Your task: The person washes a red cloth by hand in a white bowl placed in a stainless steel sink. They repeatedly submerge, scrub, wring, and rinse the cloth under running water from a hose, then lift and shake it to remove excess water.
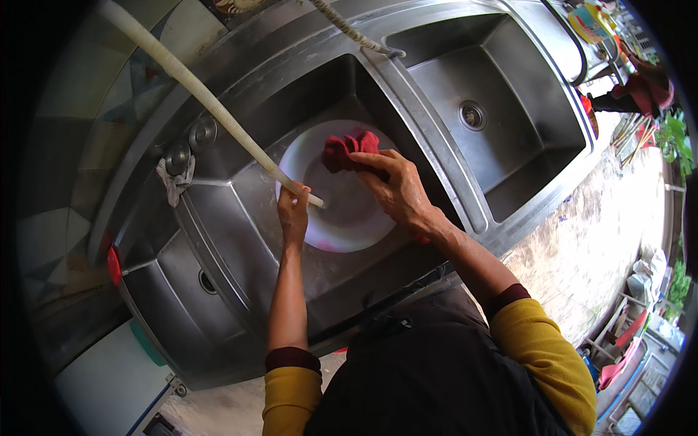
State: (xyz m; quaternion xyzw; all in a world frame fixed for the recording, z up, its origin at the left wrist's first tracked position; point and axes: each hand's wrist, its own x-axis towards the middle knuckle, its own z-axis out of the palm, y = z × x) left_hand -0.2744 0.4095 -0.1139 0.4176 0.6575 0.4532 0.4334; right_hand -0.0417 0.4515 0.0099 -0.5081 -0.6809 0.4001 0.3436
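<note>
My left hand [294, 211] is closed around a pale ribbed hose [211, 102] close to its end. The hose's mouth points down into a round white basin [318, 236] with pinkish marks. That basin stands in the middle compartment of a steel sink [476, 211] and seems to hold water. Above the basin's far right part, my right hand [400, 190] grips a bunched red cloth [349, 151] between thumb and fingers. Part of the cloth is hidden by those fingers. A small red patch [420, 237] shows below my right wrist; its kind is unclear.
Another deep compartment [502, 94] with a drain [472, 115] lies to the right, one more [178, 283] to the left. A grey rag [174, 185] hangs near two round metal pieces [202, 134]. A wrapped pipe [349, 29] reaches over the back divider.
</note>
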